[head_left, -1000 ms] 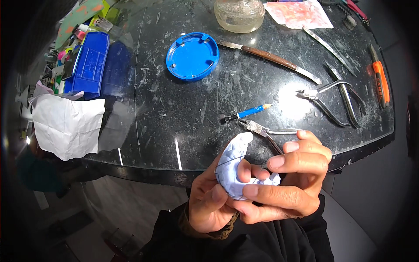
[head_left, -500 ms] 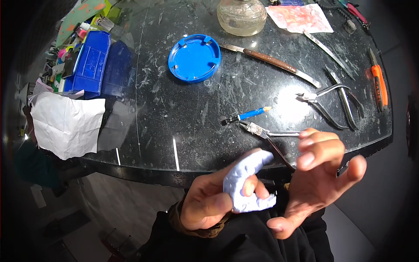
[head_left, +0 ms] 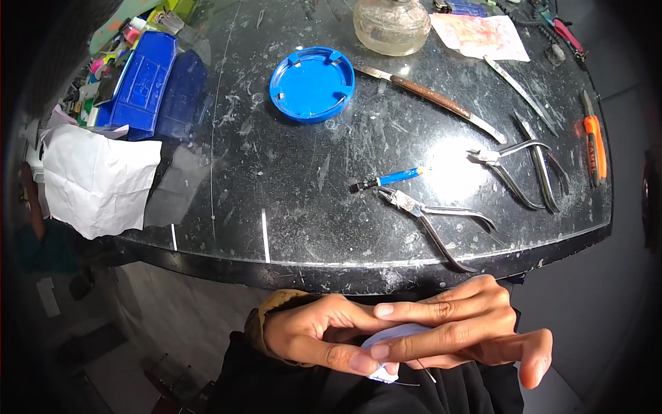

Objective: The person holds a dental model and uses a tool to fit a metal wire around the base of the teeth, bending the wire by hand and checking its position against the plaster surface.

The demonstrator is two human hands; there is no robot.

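Observation:
Both hands are low in front of my lap, below the dark table's front edge (head_left: 386,265). My left hand (head_left: 314,334) and my right hand (head_left: 462,328) close together around a pale blue-white plaster cast (head_left: 386,339), which is mostly hidden by the fingers. A thin wire (head_left: 424,371) sticks out beneath the cast. The right index and middle fingers lie across the top of it, and the little finger points out to the right. Nearest on the table are silver pliers (head_left: 431,217) and a small blue-handled tool (head_left: 386,179).
On the dark scratched table lie a blue round lid (head_left: 312,83), a glass jar (head_left: 392,24), a wooden-handled knife (head_left: 434,100), more pliers (head_left: 524,169), an orange-handled tool (head_left: 593,145), a blue box (head_left: 141,83) and white crumpled paper (head_left: 96,181).
The hands have dropped from table-edge height toward my lap. The right hand, open half a second ago, has closed over the cast again, hiding most of it.

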